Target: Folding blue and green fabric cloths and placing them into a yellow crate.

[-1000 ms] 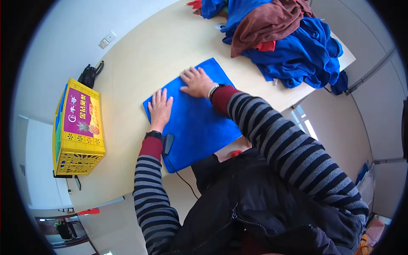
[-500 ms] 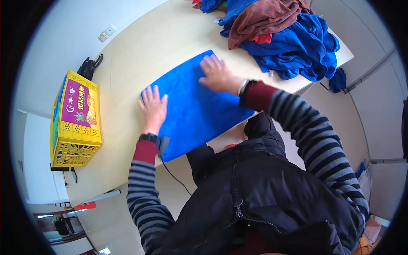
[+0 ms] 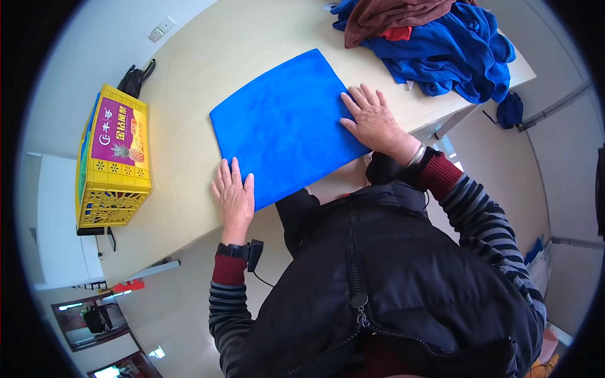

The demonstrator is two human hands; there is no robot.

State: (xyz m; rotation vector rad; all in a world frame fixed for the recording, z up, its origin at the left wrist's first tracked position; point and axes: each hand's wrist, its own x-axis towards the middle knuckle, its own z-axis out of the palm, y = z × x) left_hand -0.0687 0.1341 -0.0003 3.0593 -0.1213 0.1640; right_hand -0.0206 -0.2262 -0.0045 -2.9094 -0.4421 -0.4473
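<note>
A blue towel lies flat and smooth on the table in front of me, its near hem at the table's front edge. My left hand rests at the towel's near left corner, fingers stretched forward, partly on the cloth and partly on the tabletop. Along the right side of the towel, my right hand lies palm down with its fingers spread, the tips touching the cloth's edge. Neither hand grips anything.
A heap of crumpled blue cloths with a brown cloth on top fills the far right of the table. On the left stands a yellow plastic crate, with a black bag behind it.
My right hand has slid from the towel's far part to its right edge. My left hand has moved nearer, down to the front left corner. The towel sits slightly farther away.
</note>
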